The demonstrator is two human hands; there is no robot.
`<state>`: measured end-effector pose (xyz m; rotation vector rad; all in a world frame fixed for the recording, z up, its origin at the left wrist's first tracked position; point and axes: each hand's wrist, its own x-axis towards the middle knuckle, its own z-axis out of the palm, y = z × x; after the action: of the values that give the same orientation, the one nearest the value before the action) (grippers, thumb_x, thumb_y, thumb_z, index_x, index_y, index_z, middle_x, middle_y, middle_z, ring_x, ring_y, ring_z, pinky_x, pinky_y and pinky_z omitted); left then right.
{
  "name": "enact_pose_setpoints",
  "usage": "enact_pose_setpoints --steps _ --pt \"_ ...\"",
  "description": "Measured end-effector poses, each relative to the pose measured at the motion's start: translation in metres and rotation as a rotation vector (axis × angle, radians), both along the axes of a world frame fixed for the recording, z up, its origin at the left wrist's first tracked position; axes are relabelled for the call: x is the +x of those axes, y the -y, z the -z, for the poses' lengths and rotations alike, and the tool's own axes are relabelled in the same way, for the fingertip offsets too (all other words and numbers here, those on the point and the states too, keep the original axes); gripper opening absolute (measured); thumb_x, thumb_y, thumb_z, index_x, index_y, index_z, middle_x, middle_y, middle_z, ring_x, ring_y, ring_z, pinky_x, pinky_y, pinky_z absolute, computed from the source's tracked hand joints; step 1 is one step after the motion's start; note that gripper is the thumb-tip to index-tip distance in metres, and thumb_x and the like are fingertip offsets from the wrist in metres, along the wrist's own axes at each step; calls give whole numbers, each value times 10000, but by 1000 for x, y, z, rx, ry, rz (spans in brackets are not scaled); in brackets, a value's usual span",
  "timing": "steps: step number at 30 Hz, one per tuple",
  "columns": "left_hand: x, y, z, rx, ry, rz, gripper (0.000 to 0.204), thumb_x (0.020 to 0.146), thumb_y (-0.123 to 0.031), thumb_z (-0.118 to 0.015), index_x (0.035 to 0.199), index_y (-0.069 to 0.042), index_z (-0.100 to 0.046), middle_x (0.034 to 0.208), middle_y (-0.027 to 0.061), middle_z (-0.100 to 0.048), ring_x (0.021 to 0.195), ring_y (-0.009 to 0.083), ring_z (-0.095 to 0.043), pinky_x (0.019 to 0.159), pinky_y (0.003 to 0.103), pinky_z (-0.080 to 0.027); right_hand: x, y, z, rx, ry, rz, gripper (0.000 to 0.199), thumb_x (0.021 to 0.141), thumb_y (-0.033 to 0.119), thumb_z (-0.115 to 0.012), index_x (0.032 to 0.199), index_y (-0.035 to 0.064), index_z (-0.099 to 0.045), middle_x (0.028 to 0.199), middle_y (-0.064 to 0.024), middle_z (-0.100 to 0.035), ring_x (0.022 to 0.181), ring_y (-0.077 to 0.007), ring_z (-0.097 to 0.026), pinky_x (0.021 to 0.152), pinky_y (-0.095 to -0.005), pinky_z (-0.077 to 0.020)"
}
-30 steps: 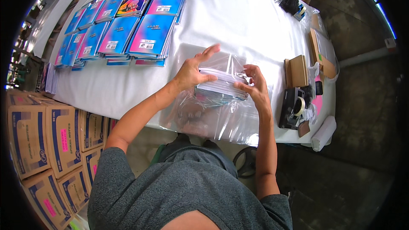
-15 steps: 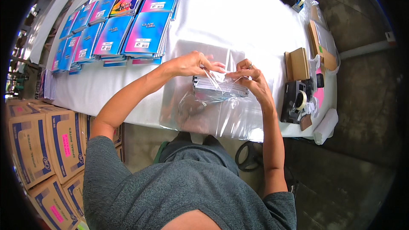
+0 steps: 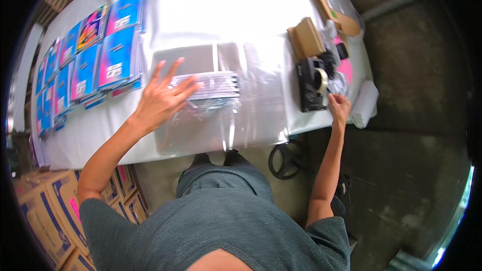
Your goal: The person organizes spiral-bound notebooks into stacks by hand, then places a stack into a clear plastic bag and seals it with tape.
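— Fingers (image 3: 173, 73) of the left hand (image 3: 159, 99), how do they stand?

— Spread wide and flat, gripping nothing. The tips press on the left end of a stack of notebooks (image 3: 211, 85) that sits inside a clear plastic bag (image 3: 216, 120).

— Where is that stack, then?

— Right under the fingertips and running off to their right, lying flat on the white table (image 3: 226, 15). The bag reaches out past the fingers on every side, and its near edge lies at the table's front edge, below the palm.

— And the right hand (image 3: 339, 107)?

— Well apart from the left one, out at the table's right front corner. Its fingers are bent narrow at the front of a black tape dispenser (image 3: 313, 84); whether they pinch tape or only touch it I cannot tell, it is too small.

— What lies about those fingers?

— Just to their right, a white roll (image 3: 364, 104) at the table's corner. Above them, past the dispenser, a small brown cardboard box (image 3: 307, 37), and a pink sheet (image 3: 345, 69) to the right of it.

— And round the left fingers?

— To their left, rows of blue and pink notebooks (image 3: 118, 50) laid overlapping. Below the forearm, off the table, brown cardboard cartons (image 3: 45, 216) stand on the floor.
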<state>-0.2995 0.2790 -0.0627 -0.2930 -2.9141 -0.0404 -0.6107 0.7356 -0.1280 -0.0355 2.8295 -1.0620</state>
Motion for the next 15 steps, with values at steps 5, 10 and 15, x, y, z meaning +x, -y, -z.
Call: enact_pose_setpoints --steps 5,10,15 --pt "1 -7 6 -44 -66 -54 593 739 -178 -732 1302 -262 -566 1339 -86 -553 1401 296 -294 1153 546 -176 -9 -51 33 -314 545 60 359 830 292 -733 1064 26 -672 1029 -65 -617 1063 -162 -535 867 -484 -480" --pt "2 -13 2 -75 -29 -108 606 728 -162 -745 1295 -288 -572 1337 -96 -553 1407 284 -284 1145 555 -192 -10 -47 42 -633 639 -26 247 884 229 -676 1010 17 -662 1054 -71 -613 1041 -166 -554 852 -478 -511" --pt "10 -14 3 -92 -21 -146 615 732 -146 -742 1306 -280 -564 1346 -85 -547 1413 286 -273 1146 550 -184 18 -42 64 -1168 516 -80 153 867 131 -675 819 -7 -633 1360 -162 -470 1248 -247 -458 963 -538 -441"
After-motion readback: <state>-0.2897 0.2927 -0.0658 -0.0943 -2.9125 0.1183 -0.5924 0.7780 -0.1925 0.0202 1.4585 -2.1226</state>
